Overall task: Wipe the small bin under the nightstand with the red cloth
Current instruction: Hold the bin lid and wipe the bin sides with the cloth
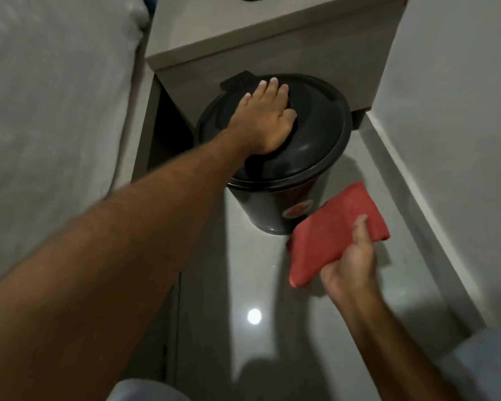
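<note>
Bin: I see the bin (pixel 275 157) standing upright on the floor (pixel 220 285), its far edge tucked under the nightstand (pixel 243 33), most of it out in front
Lid: the domed dark lid (pixel 324 134) is on the bin; a tab sticks out at its far left rim
Label: a round orange and white sticker (pixel 297 211) shows on the bin's near right wall
Left hand: my left hand (pixel 268 118) lies on the lid, palm down, fingers curled over the raised middle part, thumb bent in on the right; I cannot tell how firmly it grips
Right hand: my right hand (pixel 352 256) pinches the cloth, thumb on top, the other fingers hidden beneath
Cloth: the red cloth (pixel 330 230) is folded flat, held in the air just right of the bin's base, apart from it
Floor: glossy grey, with a bright round light spot (pixel 254 316) near me
Bed: the bed (pixel 49 96) runs along the left, just beside the nightstand
Wall: the pale wall (pixel 460 111) closes the right side
</note>
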